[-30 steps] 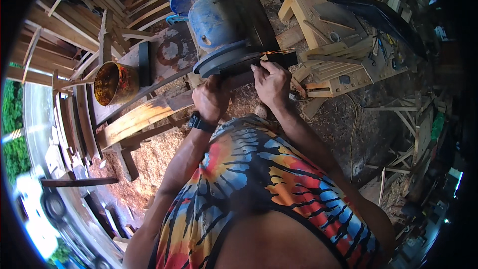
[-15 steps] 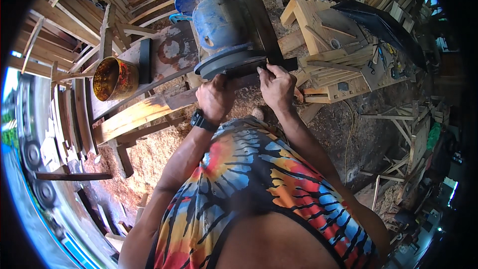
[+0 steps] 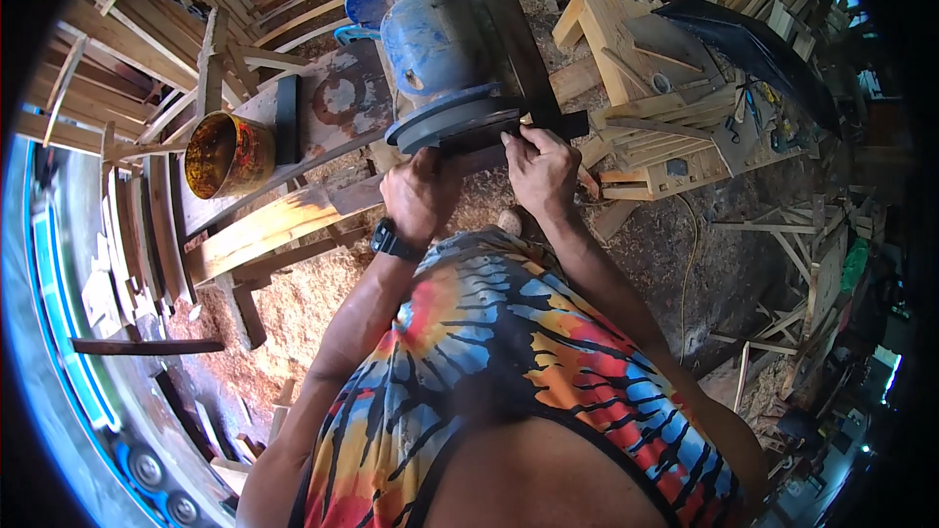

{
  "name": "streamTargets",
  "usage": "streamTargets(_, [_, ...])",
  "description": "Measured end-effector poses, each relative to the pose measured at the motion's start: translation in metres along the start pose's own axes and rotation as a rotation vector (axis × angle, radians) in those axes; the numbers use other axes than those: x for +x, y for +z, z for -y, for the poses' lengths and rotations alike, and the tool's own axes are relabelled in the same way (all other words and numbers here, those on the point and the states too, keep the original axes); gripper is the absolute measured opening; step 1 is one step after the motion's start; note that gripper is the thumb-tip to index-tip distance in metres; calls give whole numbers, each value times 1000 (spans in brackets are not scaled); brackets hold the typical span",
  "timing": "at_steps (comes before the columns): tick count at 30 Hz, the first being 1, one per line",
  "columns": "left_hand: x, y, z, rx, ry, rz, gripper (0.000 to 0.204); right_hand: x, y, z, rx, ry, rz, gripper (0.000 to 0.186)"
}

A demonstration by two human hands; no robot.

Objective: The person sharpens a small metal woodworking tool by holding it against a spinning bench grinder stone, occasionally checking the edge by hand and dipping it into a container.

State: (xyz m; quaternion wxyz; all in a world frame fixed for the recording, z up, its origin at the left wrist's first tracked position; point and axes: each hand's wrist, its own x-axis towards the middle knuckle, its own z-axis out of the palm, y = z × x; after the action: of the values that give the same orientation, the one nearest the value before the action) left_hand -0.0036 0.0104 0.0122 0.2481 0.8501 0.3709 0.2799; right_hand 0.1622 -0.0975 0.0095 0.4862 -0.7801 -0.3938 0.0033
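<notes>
Pinching a bar (image 3: 489, 140) with fingertips of the right hand (image 3: 543, 176), gripping it in the curled left hand (image 3: 419, 198). Flanked by timber (image 3: 59, 130) left, a rack (image 3: 655, 134) right; blocked ahead by the grinder (image 3: 435, 49), with its wheel (image 3: 455, 120) beside the bar; then, leftward, by a tin (image 3: 249, 158).

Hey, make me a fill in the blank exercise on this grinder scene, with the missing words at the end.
1. The grinder's motor housing is mostly ____ in colour.
2. Strapped just behind the left hand is a dark ____.
3. Besides that hand, the person's ____ hand is at the dark strip.
4. In the picture, the round open can stands to the ____ of that housing.

Missing words: blue; watch; right; left.
</notes>
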Motion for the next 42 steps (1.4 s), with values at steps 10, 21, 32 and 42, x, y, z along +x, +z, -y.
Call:
streamTargets(10, [-1, -11, 1, -51, -9, 13, 28, -2, 3, 14, 9, -9, -19, 20])
streamTargets(21, [-7, -17, 17, -42, -45, 6, 22, -6, 11, 26, 2, -23, -6, 20])
streamTargets(32, [-11, -32, 21, 8, -34, 52, 17, -11, 19, 32, -25, -107, 6, 21])
streamTargets(42, [-15, -37, 32, -55, -79, 73, 9, -15, 27, 39, 2, -89, 2, 18])
